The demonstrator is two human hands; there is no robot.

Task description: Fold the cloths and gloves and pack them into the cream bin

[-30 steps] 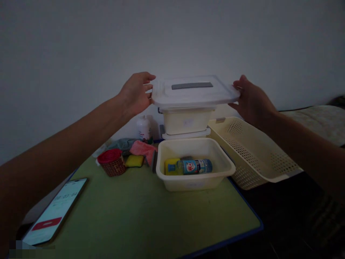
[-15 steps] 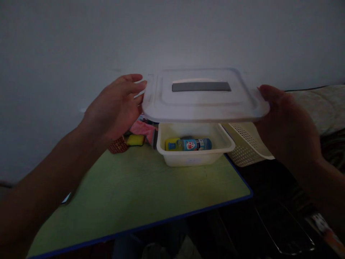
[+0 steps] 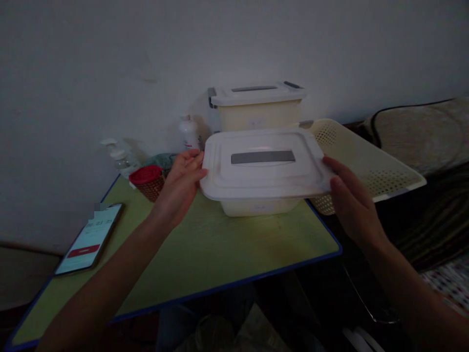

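A white lid (image 3: 264,178) with a grey handle strip is held level between both hands, over a cream storage box (image 3: 260,208). It hides the box's opening and contents; whether lid and rim touch I cannot tell. My left hand (image 3: 181,188) is closed on the lid's left edge, fingers on top at the side. At the opposite edge, my right hand (image 3: 353,200) grips the lid between thumb and fingers.
Behind stands a lidded storage box (image 3: 256,112). A perforated basket (image 3: 370,161) leans at the table's right. On the green table (image 3: 205,259) are a phone (image 3: 91,239), a red-lined woven basket (image 3: 146,181), a pump bottle (image 3: 120,159) and a white bottle (image 3: 189,132).
The lid has come down over the open box, covering the bottle and yellow item inside. Both hands moved down with it. The view has tilted, showing the rear box and phone.
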